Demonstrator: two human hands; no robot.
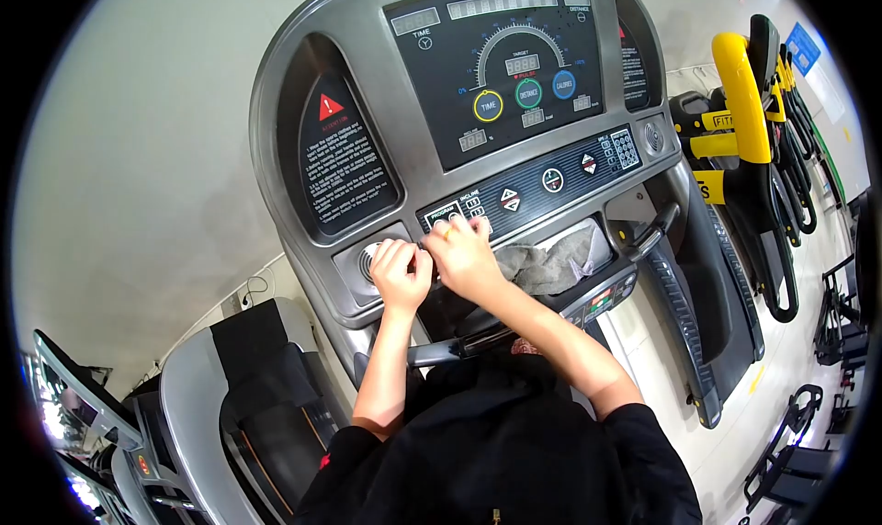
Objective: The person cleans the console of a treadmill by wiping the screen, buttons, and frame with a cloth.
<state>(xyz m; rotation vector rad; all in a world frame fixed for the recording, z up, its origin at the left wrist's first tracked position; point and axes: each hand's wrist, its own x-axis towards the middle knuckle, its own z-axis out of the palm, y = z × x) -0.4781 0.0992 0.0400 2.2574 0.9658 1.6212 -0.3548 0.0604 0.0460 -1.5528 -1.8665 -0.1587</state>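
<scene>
Curling its fingers inward, the left hand (401, 272) is hovering over or resting against the round speaker grille (367, 262) at the lower left of the treadmill console (418, 176); which of these it is doing, the single view is not showing. The right hand (459, 254), wearing a ring, is bending its fingers just beside it, over the left end of the button panel (533, 187). Both hands are closing partway, thumbs tucking in, and whether anything small is sitting between the fingers cannot be told.

The console is standing directly in front of the person, its display facing up toward the head. It is looking rigid and heavy, firmly mounted, so it is probably not giving under the fingers; its smooth silver shell is likely offering little grip. The padded-looking handlebar (432, 352) below is seeming the firmer place for taking hold, while the flat panel is suiting a light fingertip.

A grey cloth (556, 260) is lying bunched in the tray (446, 316) below the panel, near the right wrist. It is appearing soft, light and limp, and its raised folds are presenting an easy pinch. Another treadmill (188, 392) is standing to the left, and yellow-and-black equipment (742, 102) is lining the right.
</scene>
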